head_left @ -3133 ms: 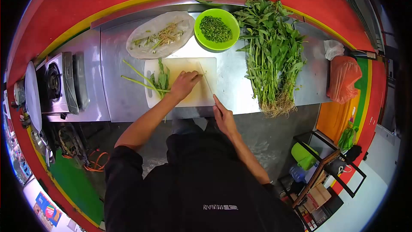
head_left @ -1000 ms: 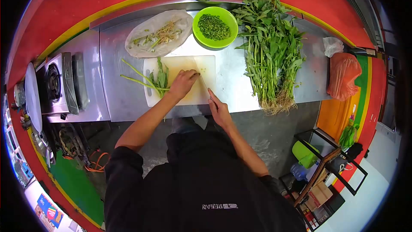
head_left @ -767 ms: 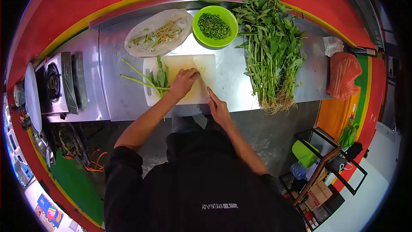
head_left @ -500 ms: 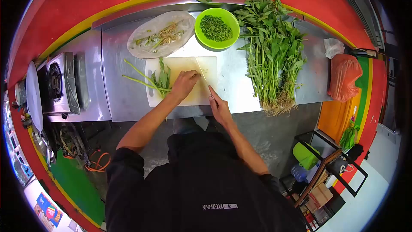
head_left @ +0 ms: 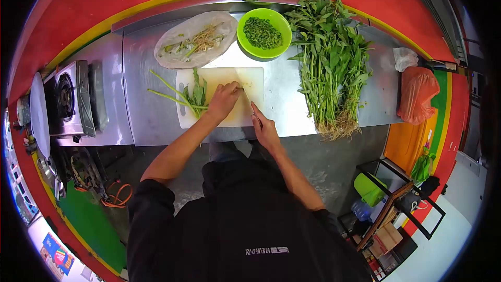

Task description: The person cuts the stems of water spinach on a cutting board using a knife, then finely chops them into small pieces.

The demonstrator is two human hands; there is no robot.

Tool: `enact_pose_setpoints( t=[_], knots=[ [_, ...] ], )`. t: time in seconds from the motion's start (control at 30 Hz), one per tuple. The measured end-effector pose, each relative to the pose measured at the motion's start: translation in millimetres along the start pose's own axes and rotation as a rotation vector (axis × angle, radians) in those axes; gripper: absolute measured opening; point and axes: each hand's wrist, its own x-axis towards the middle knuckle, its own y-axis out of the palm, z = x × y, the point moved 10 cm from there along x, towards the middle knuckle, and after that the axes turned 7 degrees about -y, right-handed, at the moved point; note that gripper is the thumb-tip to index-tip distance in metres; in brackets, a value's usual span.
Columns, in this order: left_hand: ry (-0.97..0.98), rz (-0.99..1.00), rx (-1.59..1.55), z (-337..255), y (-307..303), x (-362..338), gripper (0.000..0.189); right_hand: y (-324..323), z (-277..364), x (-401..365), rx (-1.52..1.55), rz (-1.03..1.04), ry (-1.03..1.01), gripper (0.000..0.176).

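On the white cutting board (head_left: 237, 117), my left hand (head_left: 224, 100) is closed, with its fingertips pinched by the knife blade. A small dark bit shows at those fingertips, too small to name. My right hand (head_left: 266, 130) is wrapped round the handle of a knife (head_left: 247, 97), whose blade slants up and left toward the left fingertips. Leafy green stems (head_left: 198, 96) lie across the board's left side and stick out past its edge. Behind the board stands a lime-green bowl (head_left: 286, 42) of chopped greens (head_left: 262, 33).
A plastic bag (head_left: 169, 60) holding root and stem trimmings lies behind the board. Right of it, a big bunch of rooted greens (head_left: 334, 62) covers the steel counter (head_left: 284, 107). A gas stove (head_left: 73, 99) stands left; a red plastic bag (head_left: 417, 95) sits far right.
The knife blade has tilted, and less of it shows beyond the left fingertips. My left hand has shifted very slightly. My right hand keeps its grip on the handle.
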Motion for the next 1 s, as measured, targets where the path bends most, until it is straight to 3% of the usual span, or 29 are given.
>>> enact_pose_setpoints(
  t=[0.2,0.27,0.3,0.43,0.73,0.83,0.9,0.93,1.0],
  knots=[
    [0.008,-0.053,-0.049,2,-5,-3,0.018,-1,-5,-8,0.005,0.057,0.086,0.049],
    [0.024,-0.066,-0.047,4,-1,-3,0.018,-4,3,-10,0.037,0.01,-0.029,0.049],
    [0.039,-0.08,-0.04,3,-2,-3,0.018,-2,-9,-14,0.011,0.063,0.097,0.049],
    [0.033,-0.072,-0.033,3,-3,-3,0.018,0,-16,-14,0.054,0.072,0.136,0.049],
    [0.016,-0.046,0.025,1,1,-2,0.022,2,4,9,-0.043,0.038,-0.016,0.048],
    [0.021,-0.077,-0.071,4,-6,-6,0.021,-2,9,6,0.022,0.032,0.033,0.047],
    [0.019,-0.053,-0.065,4,-2,-8,0.024,0,-1,-5,0.006,0.142,0.226,0.047],
    [0.018,-0.052,-0.07,3,-2,-8,0.024,1,-6,-10,0.004,0.143,0.23,0.047],
    [0.069,-0.107,-0.044,-1,-7,-9,0.026,-3,0,-10,0.004,0.067,0.082,0.048]
  ],
)
